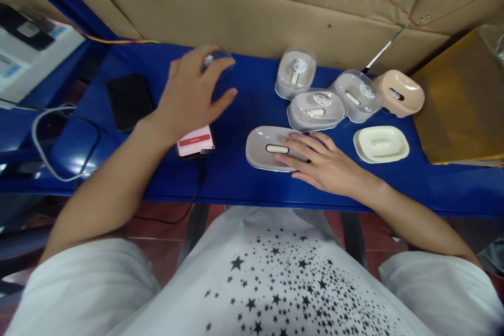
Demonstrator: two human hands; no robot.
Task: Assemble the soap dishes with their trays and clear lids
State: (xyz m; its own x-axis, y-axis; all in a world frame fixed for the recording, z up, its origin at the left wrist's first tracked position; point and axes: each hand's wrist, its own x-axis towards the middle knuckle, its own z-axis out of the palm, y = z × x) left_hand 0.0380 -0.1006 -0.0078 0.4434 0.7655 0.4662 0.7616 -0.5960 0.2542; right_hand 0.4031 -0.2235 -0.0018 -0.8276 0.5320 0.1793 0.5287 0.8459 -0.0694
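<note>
My right hand (328, 163) lies flat with fingers outstretched over the right end of a pale lilac-grey oval dish (258, 149). A cream bar sits in the dish's middle. Farther left, my left hand (192, 89) is open, its fingers apart beside and partly over a clear plastic cover (223, 58). The hand hides part of this cover, and I cannot tell whether the fingers touch it. Behind the grey dish are three similar dishes with clear covers and round labels: one at the back (283, 81), one in front (311, 115), and one at right (356, 100).
A peach dish (407, 94) and a cream oval piece (401, 149) are at the right, near a brown taped box (452, 110). A lit phone (195, 142) and a black flat object (128, 100) lie left. The blue table (236, 184) meets a cardboard-covered wall (236, 5).
</note>
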